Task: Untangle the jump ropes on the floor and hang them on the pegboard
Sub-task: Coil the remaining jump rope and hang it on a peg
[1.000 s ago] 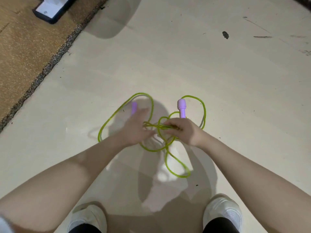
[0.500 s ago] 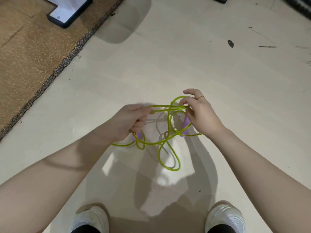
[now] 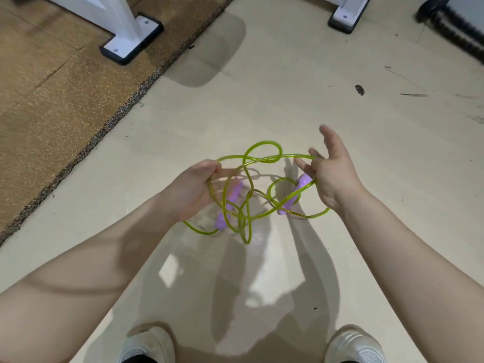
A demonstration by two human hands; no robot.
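A tangled yellow-green jump rope (image 3: 262, 159) hangs in loops between my hands above the pale floor. My left hand (image 3: 195, 189) pinches the cord at its left end, fingers curled. My right hand (image 3: 331, 172) has the cord hooked over curled lower fingers, while the index and thumb stretch out. Two lilac handles dangle in the tangle: one (image 3: 229, 205) below my left hand, the other (image 3: 294, 195) beside my right palm. The pegboard itself is out of view.
White stand feet with black bases sit at the far left (image 3: 131, 40) and far right (image 3: 347, 17). A brown mat (image 3: 52, 87) covers the floor on the left. A dark ribbed hose (image 3: 455, 32) lies top right. My white shoes (image 3: 146, 344) are at the bottom.
Both hands have lifted the rope off the floor and drawn apart, spreading the loops wider. My head has tilted up, bringing the stand feet into view.
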